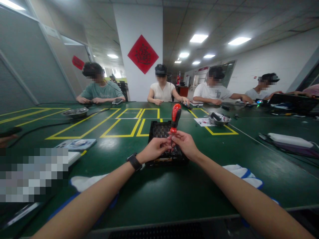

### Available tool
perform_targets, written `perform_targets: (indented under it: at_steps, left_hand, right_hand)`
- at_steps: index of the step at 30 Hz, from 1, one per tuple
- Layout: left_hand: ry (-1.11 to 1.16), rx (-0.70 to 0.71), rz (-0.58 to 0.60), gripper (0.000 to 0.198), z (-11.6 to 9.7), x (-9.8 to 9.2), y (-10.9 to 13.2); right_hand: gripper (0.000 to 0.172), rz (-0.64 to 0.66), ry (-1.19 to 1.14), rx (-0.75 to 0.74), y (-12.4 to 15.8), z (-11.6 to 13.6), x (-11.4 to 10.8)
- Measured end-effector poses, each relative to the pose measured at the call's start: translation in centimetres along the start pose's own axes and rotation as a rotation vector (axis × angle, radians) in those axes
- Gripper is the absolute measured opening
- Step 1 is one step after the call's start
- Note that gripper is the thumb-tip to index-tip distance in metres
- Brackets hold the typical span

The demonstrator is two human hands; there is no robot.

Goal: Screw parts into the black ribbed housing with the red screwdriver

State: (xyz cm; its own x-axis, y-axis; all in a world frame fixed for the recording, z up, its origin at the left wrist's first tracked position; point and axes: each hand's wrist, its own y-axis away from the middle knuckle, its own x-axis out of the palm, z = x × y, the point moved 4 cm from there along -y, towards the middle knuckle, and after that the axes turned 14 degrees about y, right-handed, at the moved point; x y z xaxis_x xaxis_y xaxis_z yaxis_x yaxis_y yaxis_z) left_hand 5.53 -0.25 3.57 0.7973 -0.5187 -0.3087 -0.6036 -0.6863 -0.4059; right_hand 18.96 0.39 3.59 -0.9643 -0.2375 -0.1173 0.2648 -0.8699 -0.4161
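A screwdriver (pixel 176 114) with a red and black handle stands upright, handle up, above a black open crate (pixel 156 127). My right hand (pixel 184 142) pinches it just below the handle. My left hand (pixel 156 148), with a dark watch on the wrist, has its fingers closed beside the lower shaft; what they hold, if anything, is too small to make out. Both hands are over the crate, their fingertips nearly together. Dark contents show inside the crate, partly hidden by the hands.
White and blue gloves (pixel 87 182) lie under my left forearm, others (pixel 239 172) beyond my right. Metal bowls (pixel 75 113) (pixel 219 119) stand farther back on the green table (pixel 159 199). A phone (pixel 77 144) lies left; a white pouch (pixel 290 140) lies right. Several people sit opposite.
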Motion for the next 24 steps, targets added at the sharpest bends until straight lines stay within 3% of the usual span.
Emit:
perform_targets:
  at_steps: [10,19,24]
  left_hand:
    - [0.01,-0.018,-0.032,0.029,-0.04,-0.11,-0.01]
    - [-0.027,0.019,0.016,0.026,-0.59,0.19,-0.01]
    - [-0.02,0.03,0.03,0.025,-0.73,0.13,-0.02]
  right_hand:
    - [0.024,-0.054,-0.023,-0.016,-0.02,-0.15,-0.08]
    - [0.022,-0.032,0.019,-0.013,-0.02,0.04,-0.01]
    - [0.027,0.02,-0.067,0.017,-0.17,-0.59,-0.15]
